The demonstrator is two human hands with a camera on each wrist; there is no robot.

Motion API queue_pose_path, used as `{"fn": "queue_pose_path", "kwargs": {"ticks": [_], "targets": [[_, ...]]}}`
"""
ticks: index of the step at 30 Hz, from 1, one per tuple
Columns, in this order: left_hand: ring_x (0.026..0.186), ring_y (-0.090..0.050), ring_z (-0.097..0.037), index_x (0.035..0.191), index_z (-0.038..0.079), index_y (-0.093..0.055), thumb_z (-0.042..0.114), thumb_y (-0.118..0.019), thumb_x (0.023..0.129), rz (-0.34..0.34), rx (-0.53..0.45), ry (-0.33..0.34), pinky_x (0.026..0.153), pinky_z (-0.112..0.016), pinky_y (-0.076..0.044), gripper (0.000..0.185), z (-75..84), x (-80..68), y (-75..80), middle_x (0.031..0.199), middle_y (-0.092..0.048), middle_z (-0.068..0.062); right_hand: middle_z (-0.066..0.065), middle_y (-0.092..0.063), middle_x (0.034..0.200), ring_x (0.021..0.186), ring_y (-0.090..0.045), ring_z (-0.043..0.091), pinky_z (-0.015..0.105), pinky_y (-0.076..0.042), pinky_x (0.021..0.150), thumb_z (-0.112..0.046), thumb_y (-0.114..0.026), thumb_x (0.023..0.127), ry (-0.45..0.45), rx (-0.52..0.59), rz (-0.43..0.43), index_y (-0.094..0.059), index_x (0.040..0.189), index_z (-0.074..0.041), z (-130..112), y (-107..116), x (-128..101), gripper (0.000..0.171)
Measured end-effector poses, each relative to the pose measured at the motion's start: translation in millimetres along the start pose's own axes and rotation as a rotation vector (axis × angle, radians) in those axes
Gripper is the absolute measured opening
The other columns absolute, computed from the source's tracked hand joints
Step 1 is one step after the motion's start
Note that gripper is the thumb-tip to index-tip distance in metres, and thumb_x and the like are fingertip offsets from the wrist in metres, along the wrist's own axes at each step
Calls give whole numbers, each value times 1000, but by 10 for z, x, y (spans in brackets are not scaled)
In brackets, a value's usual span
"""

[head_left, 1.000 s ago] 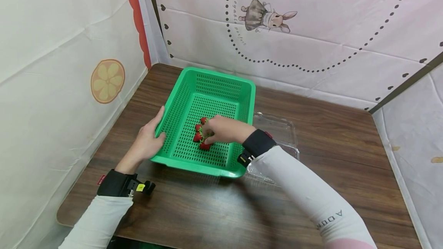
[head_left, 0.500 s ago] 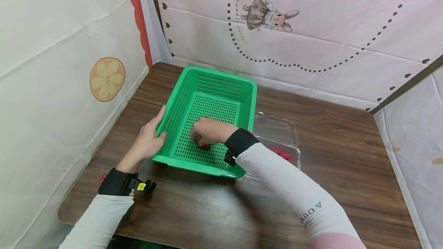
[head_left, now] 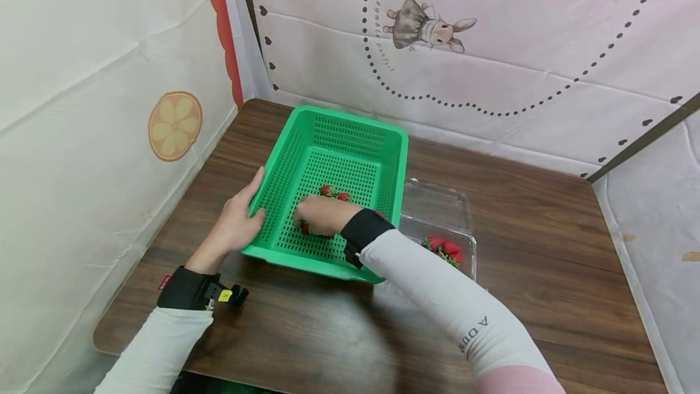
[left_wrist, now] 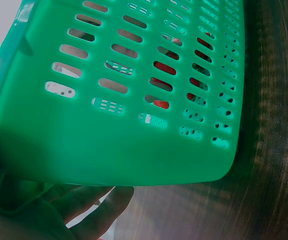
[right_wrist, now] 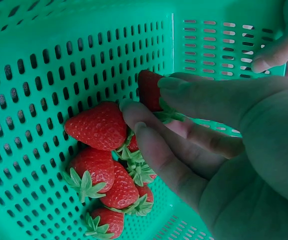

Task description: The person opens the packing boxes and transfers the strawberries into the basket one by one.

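Observation:
A green perforated plastic basket stands on the table. My left hand grips its left wall, thumb over the rim on the inside and the other fingers outside. My right hand reaches down into the basket. In the right wrist view its thumb and fingers pinch a red strawberry with green leaves. Several more strawberries lie clustered on the basket floor beside and below those fingers. Through the slots in the left wrist view, bits of red show.
Right of the basket stands a clear plastic clamshell box, its lid folded back toward the wall. Several strawberries sit in its near half, partly behind my right sleeve. White printed cloth hangs at the back and both sides of the wooden table.
My right hand has moved left and slightly nearer within the basket, its fingers closing among the strawberries. The withdrawn forearm uncovers strawberries in the clear box. My left hand keeps its grip.

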State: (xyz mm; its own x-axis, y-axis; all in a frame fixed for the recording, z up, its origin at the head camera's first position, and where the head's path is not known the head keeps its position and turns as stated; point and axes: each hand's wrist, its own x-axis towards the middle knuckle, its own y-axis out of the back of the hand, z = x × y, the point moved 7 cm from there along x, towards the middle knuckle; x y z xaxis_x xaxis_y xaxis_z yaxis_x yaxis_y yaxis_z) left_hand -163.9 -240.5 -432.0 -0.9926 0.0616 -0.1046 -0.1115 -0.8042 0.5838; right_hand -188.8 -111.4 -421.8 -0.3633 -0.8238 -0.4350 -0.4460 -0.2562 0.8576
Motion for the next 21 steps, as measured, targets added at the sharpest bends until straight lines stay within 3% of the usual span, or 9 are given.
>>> {"fn": "queue_pose_path", "kwargs": {"ticks": [8, 13, 21], "targets": [[137, -35, -41, 154, 34, 3, 1, -42, 95, 14, -2, 13, 102, -56, -36, 81, 33, 14, -36, 161, -16, -19, 3, -68, 116, 112, -60, 17, 24, -47, 93, 1, -55, 94, 52, 9, -6, -73, 112, -11, 45, 6, -51, 28], [132, -39, -41, 155, 33, 3, 0, -43, 95, 22, -3, 23, 97, -54, -39, 82, 80, 16, -53, 160, -15, -20, 5, -66, 125, 120, -57, 19, 27, -47, 97, 2, -53, 95, 56, 43, -16, -70, 119, -11, 92, 16, -108, 32], [137, -34, -40, 154, 34, 3, 0, -43, 95, 31, -8, 36, 100, -54, -36, 82, 129, 22, -79, 161, -15, -19, 4, -65, 129, 122, -57, 17, 27, -48, 97, 1, -56, 94, 40, 113, -33, -67, 124, -12, 183, 68, -196, 35]]}}
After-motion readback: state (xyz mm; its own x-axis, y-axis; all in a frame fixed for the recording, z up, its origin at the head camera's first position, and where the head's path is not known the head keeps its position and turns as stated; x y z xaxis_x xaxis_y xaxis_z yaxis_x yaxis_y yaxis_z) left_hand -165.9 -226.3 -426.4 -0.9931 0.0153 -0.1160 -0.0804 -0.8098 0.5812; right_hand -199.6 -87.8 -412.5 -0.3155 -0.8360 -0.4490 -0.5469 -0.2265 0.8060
